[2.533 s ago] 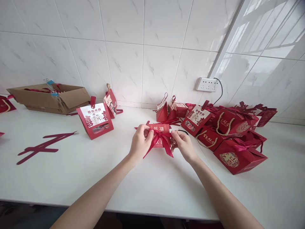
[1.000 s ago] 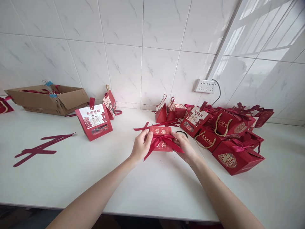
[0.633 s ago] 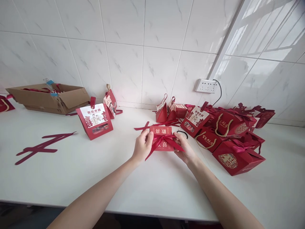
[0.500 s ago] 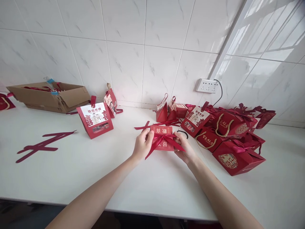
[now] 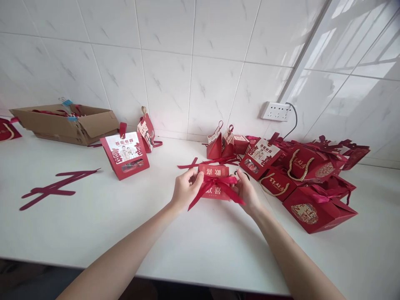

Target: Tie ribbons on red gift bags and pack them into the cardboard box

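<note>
A small red gift box [image 5: 214, 193] with pale printed characters lies on the white table in front of me. Across its top runs a red satin ribbon [image 5: 215, 181] tied in a bow, its two tails hanging down toward me. My left hand [image 5: 186, 188] is closed at the box's left side, thumb and forefinger pinching the left loop of the bow. On the opposite side my right hand [image 5: 248, 192] has its fingers curled round the right loop; its fingertips are partly hidden. Just behind the right hand lies a black loop [image 5: 245, 173].
Red gift boxes [image 5: 318, 210] are piled at the right, some with rope handles. A windowed box [image 5: 126, 156] and a cardboard carton [image 5: 62, 125] stand at left. Loose ribbon strips [image 5: 59, 189] lie nearby. Small boxes [image 5: 215, 146] and a power strip [image 5: 276, 111] are at the back.
The right hand's thumb has shifted up, and the bow's right loop now reaches out to its fingers. The left hand stays on its loop. My view has shifted slightly.
</note>
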`<control>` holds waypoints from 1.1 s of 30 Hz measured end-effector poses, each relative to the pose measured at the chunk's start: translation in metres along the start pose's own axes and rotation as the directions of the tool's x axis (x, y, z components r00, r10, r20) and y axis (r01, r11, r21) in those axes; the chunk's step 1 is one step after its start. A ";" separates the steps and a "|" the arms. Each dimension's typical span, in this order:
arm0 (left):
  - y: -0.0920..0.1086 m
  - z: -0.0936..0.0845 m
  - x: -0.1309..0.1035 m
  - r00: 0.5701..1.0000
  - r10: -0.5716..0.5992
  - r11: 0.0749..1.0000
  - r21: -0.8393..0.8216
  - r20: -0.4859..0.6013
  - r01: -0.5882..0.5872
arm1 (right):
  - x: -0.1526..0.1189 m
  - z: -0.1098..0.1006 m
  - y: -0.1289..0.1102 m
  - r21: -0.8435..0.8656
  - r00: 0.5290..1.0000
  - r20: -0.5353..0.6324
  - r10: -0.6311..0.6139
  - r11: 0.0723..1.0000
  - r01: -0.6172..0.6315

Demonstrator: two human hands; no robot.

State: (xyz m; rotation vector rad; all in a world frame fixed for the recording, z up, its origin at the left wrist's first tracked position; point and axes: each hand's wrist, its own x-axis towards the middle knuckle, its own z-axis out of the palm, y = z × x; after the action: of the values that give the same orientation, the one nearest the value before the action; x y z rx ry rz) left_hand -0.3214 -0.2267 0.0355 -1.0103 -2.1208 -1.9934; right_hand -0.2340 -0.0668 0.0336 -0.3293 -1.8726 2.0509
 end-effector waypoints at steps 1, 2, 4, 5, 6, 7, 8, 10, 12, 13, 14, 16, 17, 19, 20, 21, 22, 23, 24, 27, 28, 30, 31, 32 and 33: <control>0.000 0.000 -0.001 1.000 0.019 1.000 0.011 -0.005 -0.019 | 0.000 0.000 0.000 0.012 1.000 -0.007 -0.008 1.000 0.008; 0.000 0.001 -0.001 0.999 0.034 0.999 0.015 -0.004 -0.034 | -0.001 -0.001 0.001 0.036 1.000 -0.012 -0.006 0.999 0.007; 0.000 0.001 0.000 0.999 0.042 0.999 0.010 0.003 -0.042 | -0.001 -0.001 0.001 0.057 1.000 -0.005 0.011 0.998 -0.011; 0.000 0.000 0.000 0.999 0.036 0.999 0.004 0.011 -0.036 | -0.001 -0.001 0.001 0.055 1.000 0.007 0.026 0.998 -0.027; -0.001 0.000 0.001 0.999 0.025 1.000 -0.003 0.023 -0.025 | -0.001 -0.001 0.000 0.055 0.999 0.017 0.041 0.998 -0.042; -0.002 0.000 0.002 0.999 0.012 1.000 -0.011 0.036 -0.012 | -0.001 -0.001 0.000 0.056 0.999 0.021 0.049 0.997 -0.050; -0.002 -0.001 0.003 0.999 0.003 1.000 -0.018 0.050 -0.002 | -0.001 -0.001 0.000 0.061 0.999 0.018 0.048 0.997 -0.049; -0.004 -0.001 0.004 0.997 -0.001 1.000 -0.026 0.076 0.004 | 0.001 0.000 0.000 0.064 0.999 0.005 0.036 0.997 -0.037; -0.005 -0.001 0.004 0.996 0.003 1.000 -0.029 0.085 -0.001 | 0.001 0.000 0.000 0.058 0.999 -0.009 0.030 0.998 -0.030; -0.005 -0.001 0.004 0.996 0.005 1.000 -0.028 0.084 -0.002 | 0.001 -0.001 0.000 0.059 1.000 -0.011 0.027 0.998 -0.026; -0.005 -0.001 0.004 0.997 0.004 1.000 -0.028 0.081 -0.002 | 0.001 -0.001 0.000 0.066 1.000 -0.011 0.020 0.998 -0.019; -0.004 -0.002 0.004 0.997 -0.002 1.000 -0.027 0.074 0.004 | 0.001 -0.002 0.001 0.094 1.000 0.002 -0.001 0.996 0.000; -0.003 -0.003 0.004 0.997 -0.007 1.000 -0.025 0.072 0.009 | 0.000 -0.003 0.001 0.102 1.000 0.022 -0.016 0.995 0.013; -0.002 -0.004 0.005 0.998 -0.020 1.000 -0.023 0.065 0.022 | -0.001 -0.003 0.001 0.083 0.996 0.085 -0.034 0.996 0.027; -0.001 -0.004 0.005 0.998 -0.025 0.999 -0.022 0.059 0.026 | -0.002 -0.003 0.001 0.060 0.993 0.116 -0.033 0.998 0.026; -0.001 -0.005 0.006 0.998 -0.027 0.999 -0.022 0.052 0.028 | -0.003 -0.003 0.000 0.039 0.989 0.142 -0.029 0.999 0.024; -0.001 -0.005 0.006 0.999 -0.025 0.999 -0.023 0.046 0.026 | -0.003 -0.002 -0.001 0.026 0.988 0.156 -0.023 0.999 0.020; -0.001 -0.005 0.007 0.999 -0.022 0.999 -0.027 0.041 0.023 | -0.004 -0.001 -0.002 0.024 0.988 0.156 -0.016 1.000 0.012; -0.001 -0.005 0.007 0.999 -0.021 0.999 -0.035 0.039 0.023 | -0.004 -0.001 -0.003 0.029 0.989 0.150 -0.009 1.000 0.005; -0.003 -0.004 0.007 0.999 -0.038 0.996 -0.074 0.036 0.040 | -0.005 0.002 -0.006 0.070 0.992 0.126 0.010 0.997 -0.019; -0.004 -0.004 0.007 0.998 -0.044 0.995 -0.085 0.034 0.046 | -0.005 0.002 -0.006 0.086 0.993 0.117 0.015 0.996 -0.025; -0.005 -0.004 0.007 0.998 -0.043 0.995 -0.091 0.035 0.046 | -0.004 0.001 -0.004 0.112 0.995 0.094 0.021 0.993 -0.032; -0.005 -0.004 0.007 0.998 -0.036 0.995 -0.087 0.041 0.040 | -0.004 0.000 -0.003 0.124 0.996 0.084 0.020 0.992 -0.030; -0.005 -0.004 0.007 0.998 -0.028 0.996 -0.082 0.054 0.032 | -0.004 -0.001 -0.002 0.134 0.997 0.078 0.020 0.991 -0.030; -0.004 -0.004 0.006 0.997 -0.020 0.997 -0.075 0.072 0.025 | -0.003 -0.001 -0.001 0.144 0.997 0.077 0.021 0.989 -0.032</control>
State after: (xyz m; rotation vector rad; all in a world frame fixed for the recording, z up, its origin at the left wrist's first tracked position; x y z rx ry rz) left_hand -0.3301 -0.2277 0.0355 -1.0896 -2.1156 -2.0933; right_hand -0.2306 -0.0667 0.0340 -0.2435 -1.7568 2.2317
